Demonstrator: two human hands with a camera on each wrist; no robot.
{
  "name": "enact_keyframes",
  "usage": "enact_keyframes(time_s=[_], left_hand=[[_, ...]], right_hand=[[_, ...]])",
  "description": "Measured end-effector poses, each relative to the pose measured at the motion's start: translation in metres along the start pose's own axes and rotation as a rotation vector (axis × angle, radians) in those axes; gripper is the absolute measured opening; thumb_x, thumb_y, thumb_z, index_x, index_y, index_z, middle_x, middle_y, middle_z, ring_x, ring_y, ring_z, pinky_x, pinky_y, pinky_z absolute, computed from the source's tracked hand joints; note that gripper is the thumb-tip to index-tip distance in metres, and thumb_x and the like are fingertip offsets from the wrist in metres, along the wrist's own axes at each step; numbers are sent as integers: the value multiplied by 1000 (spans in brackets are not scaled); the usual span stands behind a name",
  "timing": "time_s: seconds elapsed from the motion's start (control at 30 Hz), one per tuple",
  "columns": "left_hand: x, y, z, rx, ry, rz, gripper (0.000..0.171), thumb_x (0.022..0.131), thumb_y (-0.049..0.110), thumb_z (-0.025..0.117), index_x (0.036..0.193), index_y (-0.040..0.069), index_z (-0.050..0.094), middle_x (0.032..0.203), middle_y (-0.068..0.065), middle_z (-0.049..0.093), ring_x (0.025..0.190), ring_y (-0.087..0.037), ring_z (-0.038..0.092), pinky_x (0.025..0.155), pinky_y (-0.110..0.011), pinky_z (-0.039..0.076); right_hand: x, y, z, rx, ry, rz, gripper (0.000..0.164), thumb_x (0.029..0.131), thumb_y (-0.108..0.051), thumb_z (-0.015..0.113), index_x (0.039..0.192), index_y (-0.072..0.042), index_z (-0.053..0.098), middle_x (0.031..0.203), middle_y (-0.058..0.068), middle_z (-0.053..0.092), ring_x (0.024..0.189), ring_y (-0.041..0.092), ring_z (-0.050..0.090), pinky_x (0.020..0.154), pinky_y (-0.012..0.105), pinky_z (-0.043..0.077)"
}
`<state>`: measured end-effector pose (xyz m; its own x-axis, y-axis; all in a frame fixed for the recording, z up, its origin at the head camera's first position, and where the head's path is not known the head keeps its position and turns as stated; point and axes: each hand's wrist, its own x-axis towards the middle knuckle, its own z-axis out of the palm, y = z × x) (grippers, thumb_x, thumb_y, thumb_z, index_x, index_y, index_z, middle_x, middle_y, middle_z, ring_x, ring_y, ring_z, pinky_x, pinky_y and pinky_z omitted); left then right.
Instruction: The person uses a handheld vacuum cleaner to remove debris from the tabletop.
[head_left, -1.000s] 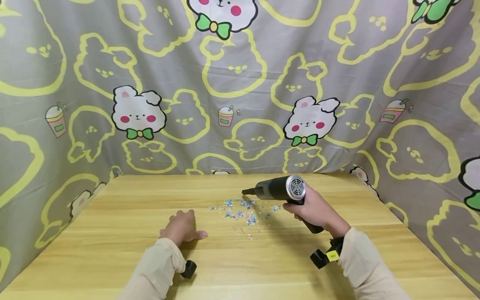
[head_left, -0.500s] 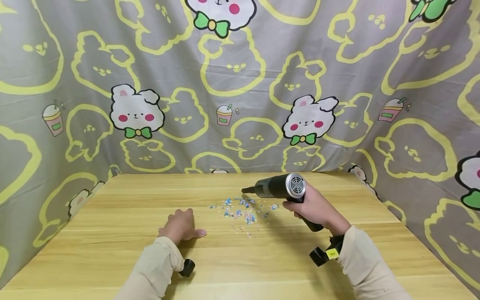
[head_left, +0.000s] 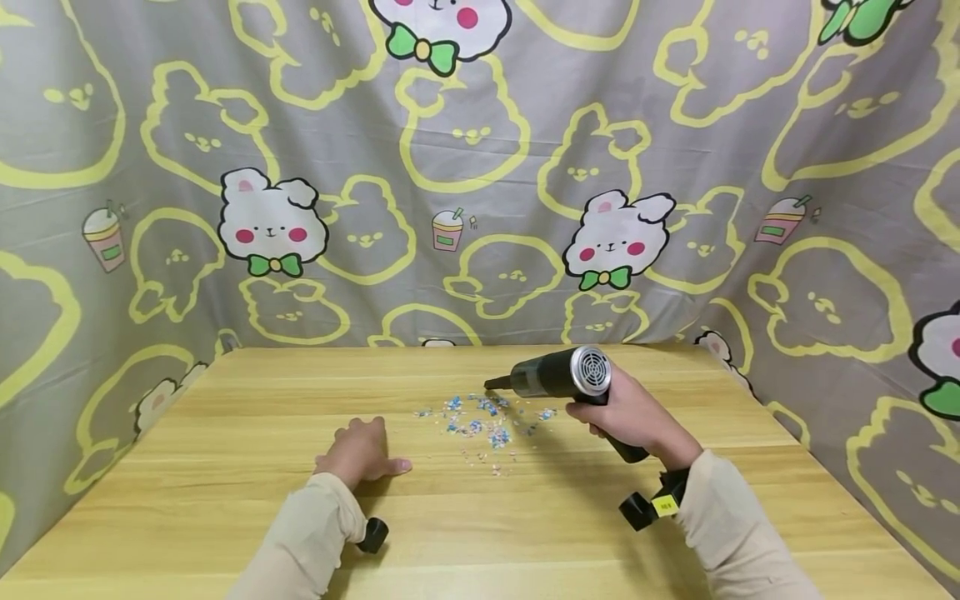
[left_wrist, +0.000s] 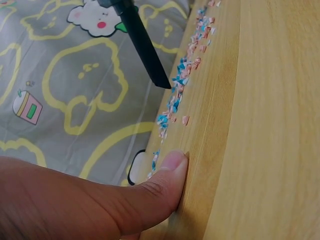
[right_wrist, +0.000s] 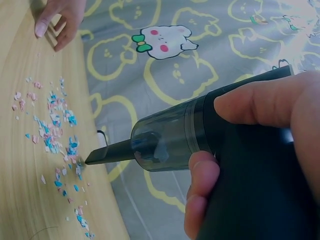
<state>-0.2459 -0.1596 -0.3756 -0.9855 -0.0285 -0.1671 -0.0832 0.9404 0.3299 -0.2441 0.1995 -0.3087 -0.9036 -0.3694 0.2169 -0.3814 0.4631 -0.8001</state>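
Note:
My right hand [head_left: 633,412] grips a black handheld vacuum cleaner [head_left: 555,377] by its handle, with the silver round vent facing back toward me. Its narrow nozzle [right_wrist: 110,152] points left and down at the far side of scattered blue, pink and white paper scraps [head_left: 498,435]. In the right wrist view, the nozzle tip is beside the scraps, and the clear dust cup [right_wrist: 162,140] shows behind it. My left hand [head_left: 360,452] rests on the tabletop left of the scraps, holding nothing. Its thumb [left_wrist: 167,180] lies on the wood in the left wrist view.
The light wooden table [head_left: 465,533] reaches back to a grey curtain [head_left: 345,133] with yellow outlines and cartoon rabbits. This cloth also rises along both sides. A black wrist camera [head_left: 637,512] hangs below the right wrist, another [head_left: 373,535] beside the left.
The head view has shifted very slightly. Both hands and the vacuum cleaner stay almost where they were, with the nozzle only a touch farther right over the scraps.

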Motion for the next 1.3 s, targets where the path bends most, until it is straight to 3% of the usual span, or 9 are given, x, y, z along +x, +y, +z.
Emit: enact_keyframes(time_s=[0.37,1.3], left_hand=[[0,1,-2,-3,-3,0,85,72,50,76,131,-3,46,132,-39,39,121,-61,32,84,-85,27],[2,-1,0,15,-8,4,89,71,52,76,131,-5,45,131,-42,39,119,-62,33,81,-86,26]], right_hand=[[4,4,-1,7,4,9,56,81,-7,71,128,-6,41,75,13,57,52,21,54,49,34,49],[-1,-3,-6,3,-4,-1,62,80,-8,72,132,-2,38,81,15,59,51,20,52,49,34,48]])
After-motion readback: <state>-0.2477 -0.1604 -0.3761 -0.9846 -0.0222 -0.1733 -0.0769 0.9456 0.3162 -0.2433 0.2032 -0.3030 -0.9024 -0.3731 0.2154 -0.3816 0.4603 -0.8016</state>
